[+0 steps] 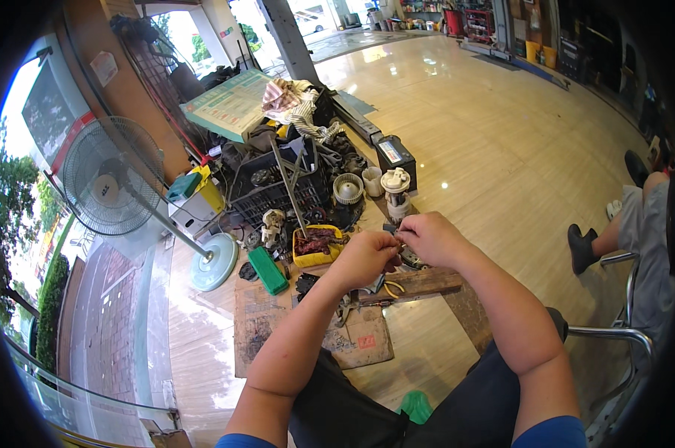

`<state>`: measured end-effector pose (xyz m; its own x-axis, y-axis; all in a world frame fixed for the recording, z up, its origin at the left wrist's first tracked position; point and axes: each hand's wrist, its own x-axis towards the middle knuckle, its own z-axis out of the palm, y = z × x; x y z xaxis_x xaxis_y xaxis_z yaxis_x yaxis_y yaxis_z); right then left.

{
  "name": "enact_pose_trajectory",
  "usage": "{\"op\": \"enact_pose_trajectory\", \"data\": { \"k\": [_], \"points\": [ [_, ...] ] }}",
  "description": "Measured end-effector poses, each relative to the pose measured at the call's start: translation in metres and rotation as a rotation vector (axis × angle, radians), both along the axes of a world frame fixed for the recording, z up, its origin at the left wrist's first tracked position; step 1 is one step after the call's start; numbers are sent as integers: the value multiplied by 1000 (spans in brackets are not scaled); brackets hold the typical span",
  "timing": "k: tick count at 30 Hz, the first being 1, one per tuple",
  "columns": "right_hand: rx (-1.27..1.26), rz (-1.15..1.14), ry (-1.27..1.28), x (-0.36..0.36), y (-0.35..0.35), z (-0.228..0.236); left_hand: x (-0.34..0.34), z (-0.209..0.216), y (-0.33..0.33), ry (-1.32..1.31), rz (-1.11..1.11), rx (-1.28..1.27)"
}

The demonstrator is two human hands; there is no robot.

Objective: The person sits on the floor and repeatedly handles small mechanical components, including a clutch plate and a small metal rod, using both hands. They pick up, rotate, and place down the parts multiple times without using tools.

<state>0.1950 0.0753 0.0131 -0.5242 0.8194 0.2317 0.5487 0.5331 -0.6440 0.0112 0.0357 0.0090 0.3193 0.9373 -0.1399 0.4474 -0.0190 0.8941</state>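
My left hand (369, 259) and my right hand (433, 239) are raised close together in front of me, with their fingertips pinched. Whatever small thing is between them is hidden or too small to name. Just beyond my right hand stands a whitish cylindrical part with a round cap (397, 196), like a fuel pump unit. Below my hands, yellow-handled pliers (394, 288) lie by a wooden board (427, 284). Left of my left hand is a yellow container (316, 259) with dark red stuff in it. A long green case (268, 271) lies farther left.
A black crate (252, 196) full of parts, a ribbed blower wheel (347, 189) and a black battery (397, 159) stand ahead. Cardboard (278, 336) covers floor before me. A pedestal fan (214, 261) stands left. At right, a person (632, 224) sits near a metal-framed chair (614, 332).
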Motion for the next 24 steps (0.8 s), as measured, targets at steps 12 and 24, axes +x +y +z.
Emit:
{"op": "enact_pose_trajectory", "data": {
  "k": [12,24],
  "points": [
    [-74,-119,246,-17,-5,-14,5,-30,19,-237,363,188],
    [-286,-42,450,-30,-19,-9,14,-15,16,-955,483,73]
  ]
}}
